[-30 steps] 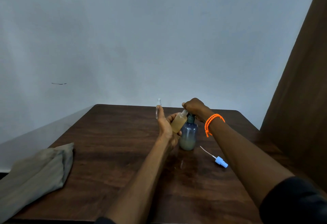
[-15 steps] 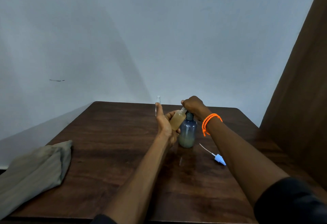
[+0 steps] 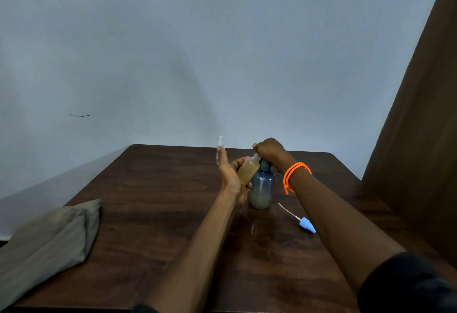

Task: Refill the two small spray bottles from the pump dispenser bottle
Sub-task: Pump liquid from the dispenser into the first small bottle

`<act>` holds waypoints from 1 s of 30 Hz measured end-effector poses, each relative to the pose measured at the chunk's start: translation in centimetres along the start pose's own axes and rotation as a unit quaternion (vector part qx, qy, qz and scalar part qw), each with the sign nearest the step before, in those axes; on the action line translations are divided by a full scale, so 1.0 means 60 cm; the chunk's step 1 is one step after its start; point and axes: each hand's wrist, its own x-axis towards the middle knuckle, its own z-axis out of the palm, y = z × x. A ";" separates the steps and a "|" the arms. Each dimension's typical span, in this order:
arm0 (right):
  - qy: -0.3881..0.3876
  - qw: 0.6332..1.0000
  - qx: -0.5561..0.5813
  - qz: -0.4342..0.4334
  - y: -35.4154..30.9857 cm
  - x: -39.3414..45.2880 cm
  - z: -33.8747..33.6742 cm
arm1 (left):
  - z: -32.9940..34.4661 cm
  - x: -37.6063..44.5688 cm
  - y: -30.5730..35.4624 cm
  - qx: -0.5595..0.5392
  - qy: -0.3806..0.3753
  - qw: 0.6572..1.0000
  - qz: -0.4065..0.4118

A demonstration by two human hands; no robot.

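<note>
Dark wooden table (image 3: 153,213) standing against pale wall (image 3: 173,52); brown curtain (image 3: 425,114) hanging right; folded cloth (image 3: 49,243) lying near-left. No legible writing. Left hand (image 3: 232,176) gripping small spray bottle (image 3: 248,170); right hand (image 3: 269,150) curling over pump dispenser bottle (image 3: 262,189).

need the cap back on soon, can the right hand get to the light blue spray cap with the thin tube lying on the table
Probably yes. The light blue spray cap lies uncovered on the brown wooden table, beside the right forearm. But the right hand is pressing on the blue-grey pump dispenser bottle and must let go first.
</note>
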 end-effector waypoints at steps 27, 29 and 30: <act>-0.036 0.988 0.139 0.052 0.005 0.009 -0.008 | -0.021 -0.011 0.002 -0.011 -0.111 0.993 -0.026; -0.037 0.987 0.149 0.056 0.003 0.008 -0.007 | -0.029 -0.009 -0.003 0.003 -0.107 0.994 -0.029; -0.036 0.986 0.154 0.059 0.002 0.009 -0.006 | -0.033 -0.006 -0.007 0.009 -0.094 0.995 -0.027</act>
